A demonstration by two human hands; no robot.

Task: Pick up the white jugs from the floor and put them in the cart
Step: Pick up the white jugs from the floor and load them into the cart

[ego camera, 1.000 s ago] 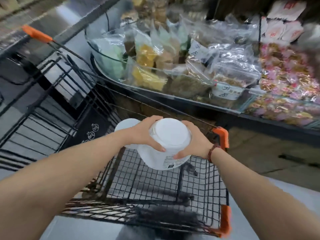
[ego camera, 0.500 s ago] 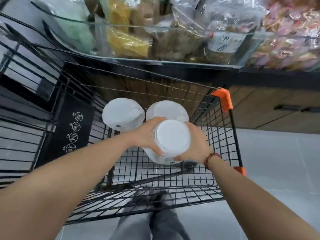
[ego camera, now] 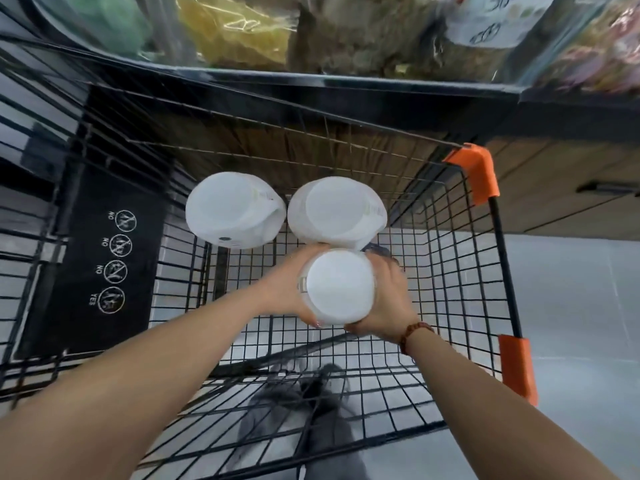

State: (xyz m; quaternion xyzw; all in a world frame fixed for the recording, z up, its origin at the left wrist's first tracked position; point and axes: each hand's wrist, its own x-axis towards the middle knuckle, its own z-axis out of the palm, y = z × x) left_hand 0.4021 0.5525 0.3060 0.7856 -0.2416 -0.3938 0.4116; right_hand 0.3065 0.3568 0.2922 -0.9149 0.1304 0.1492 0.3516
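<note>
I look straight down into a black wire cart [ego camera: 450, 271] with orange corner guards. Two white jugs stand side by side at its far end, one on the left [ego camera: 232, 209] and one on the right [ego camera: 336, 209]. A third white jug [ego camera: 341, 285] is held low inside the basket, just in front of the right one. My left hand [ego camera: 287, 289] grips its left side and my right hand [ego camera: 391, 299], with a bead bracelet at the wrist, grips its right side. Whether it touches the cart floor is hidden.
A black panel with round pictograms [ego camera: 114, 261] forms the cart's left end. A shelf of bagged goods [ego camera: 311, 32] with a dark edge runs across the top. Pale floor tiles [ego camera: 571, 306] lie to the right. My legs [ego camera: 311, 417] show under the basket.
The jug held in both hands has gone from above the cart rim down into the basket, close behind the right-hand jug. My view has tilted downward over the cart.
</note>
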